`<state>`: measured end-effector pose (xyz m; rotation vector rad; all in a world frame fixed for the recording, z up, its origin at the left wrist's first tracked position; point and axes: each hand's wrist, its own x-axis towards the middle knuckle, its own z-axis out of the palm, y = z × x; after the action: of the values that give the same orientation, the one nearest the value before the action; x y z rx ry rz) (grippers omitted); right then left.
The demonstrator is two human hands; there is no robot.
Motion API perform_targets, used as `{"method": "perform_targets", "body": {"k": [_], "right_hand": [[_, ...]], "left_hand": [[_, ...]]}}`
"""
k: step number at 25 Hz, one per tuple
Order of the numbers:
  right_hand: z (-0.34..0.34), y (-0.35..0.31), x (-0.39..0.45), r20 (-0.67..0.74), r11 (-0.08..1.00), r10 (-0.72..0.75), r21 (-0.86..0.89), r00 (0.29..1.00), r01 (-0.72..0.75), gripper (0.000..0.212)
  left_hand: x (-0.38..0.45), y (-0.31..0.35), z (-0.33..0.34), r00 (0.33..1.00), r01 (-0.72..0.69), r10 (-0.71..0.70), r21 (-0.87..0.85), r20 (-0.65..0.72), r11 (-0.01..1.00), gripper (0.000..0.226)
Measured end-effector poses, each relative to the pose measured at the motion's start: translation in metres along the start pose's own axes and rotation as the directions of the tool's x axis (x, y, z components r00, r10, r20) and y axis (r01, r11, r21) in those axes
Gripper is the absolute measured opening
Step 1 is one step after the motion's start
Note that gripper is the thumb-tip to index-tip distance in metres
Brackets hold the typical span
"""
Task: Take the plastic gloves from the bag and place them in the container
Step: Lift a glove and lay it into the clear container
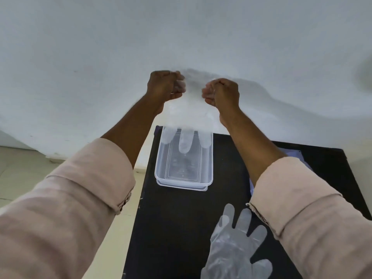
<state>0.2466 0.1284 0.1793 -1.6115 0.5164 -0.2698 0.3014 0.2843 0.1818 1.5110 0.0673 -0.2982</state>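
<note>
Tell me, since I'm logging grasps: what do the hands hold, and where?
Both hands, left and right, grip one thin clear plastic glove at its cuff, fingers hanging down.

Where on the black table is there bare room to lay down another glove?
The widest bare patch of the black table lies between the clear container and the flat glove, running to the left edge. The right side is crowded: the right forearm hides it, and the bag peeks out there. Both hands, left hand and right hand, hold a glove over the container.
</note>
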Motion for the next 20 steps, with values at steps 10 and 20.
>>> {"method": "perform_targets", "body": {"k": [10, 20], "right_hand": [[0.012, 0.048, -0.022, -0.026, 0.942, -0.332, 0.05, 0.943, 0.332, 0.021], [0.002, 0.172, -0.062, 0.416, 0.641, -0.102, -0.667, 0.904, 0.38, 0.023]], "left_hand": [[-0.009, -0.042, -0.021, 0.953, -0.296, 0.297, -0.022, 0.065, 0.955, 0.018], [-0.035, -0.163, -0.034, 0.904, -0.37, 0.038, 0.736, 0.425, 0.568, 0.03]]}}
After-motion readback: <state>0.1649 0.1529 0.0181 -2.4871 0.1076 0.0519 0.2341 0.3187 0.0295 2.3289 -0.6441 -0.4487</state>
